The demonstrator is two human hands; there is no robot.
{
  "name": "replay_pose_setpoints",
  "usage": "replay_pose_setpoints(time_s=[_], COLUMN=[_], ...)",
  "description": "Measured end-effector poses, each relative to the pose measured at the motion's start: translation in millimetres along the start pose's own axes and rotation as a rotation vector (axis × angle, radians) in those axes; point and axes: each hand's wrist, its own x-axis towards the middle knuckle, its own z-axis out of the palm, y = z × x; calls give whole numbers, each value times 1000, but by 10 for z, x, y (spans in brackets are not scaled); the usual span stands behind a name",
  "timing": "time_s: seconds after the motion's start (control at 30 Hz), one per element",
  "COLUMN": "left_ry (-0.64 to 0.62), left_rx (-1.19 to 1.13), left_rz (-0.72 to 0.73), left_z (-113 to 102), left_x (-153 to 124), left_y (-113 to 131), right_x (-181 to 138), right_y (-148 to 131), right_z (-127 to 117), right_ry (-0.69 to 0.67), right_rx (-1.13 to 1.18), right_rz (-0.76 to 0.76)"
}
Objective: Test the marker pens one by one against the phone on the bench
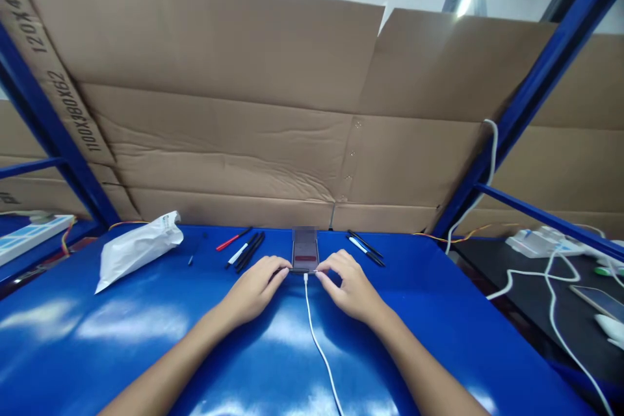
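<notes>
Left hand [253, 289] and right hand [351, 287] meet at lower edge of smartphone [305, 250], flat on blue desk [97, 351]; both hands' fingers [279, 271] pinch thin dark strip [285, 270] across it. White cable [316, 344] runs from phone's end toward person.

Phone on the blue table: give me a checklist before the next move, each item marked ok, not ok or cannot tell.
1. Left hand and right hand at the phone's lower edge: ok.
2. White cable reaches that edge: ok.
3. Cable fully seated: cannot tell, the fingers crowd the joint.
4. Cable lying loose on the blue table: ok.
5. Black pens and other pens apart from the hands: ok.
6. Phone charging: cannot tell.
</notes>
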Motion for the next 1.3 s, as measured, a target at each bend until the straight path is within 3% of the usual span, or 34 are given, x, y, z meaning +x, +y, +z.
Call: replay_pose_setpoints(time_s=[0.83,1.03,1.17,1.3], left_ry=[-46,-42,-39,-26], left_rx=[-16,19,57,78], left_rz=[20,28,34,42], left_z=[59,41,31,12], left_x=[5,7,8,7], left_y=[-19,-17,-15,6], right_x=[-11,-21,-10,30], right_y=[-30,90,151,150], right_z=[-14,-47,-13,-4], right_ry=[-85,-123,-219,-99], right_rx=[-38,-143,-121,48], right_rz=[2,120,179,249])
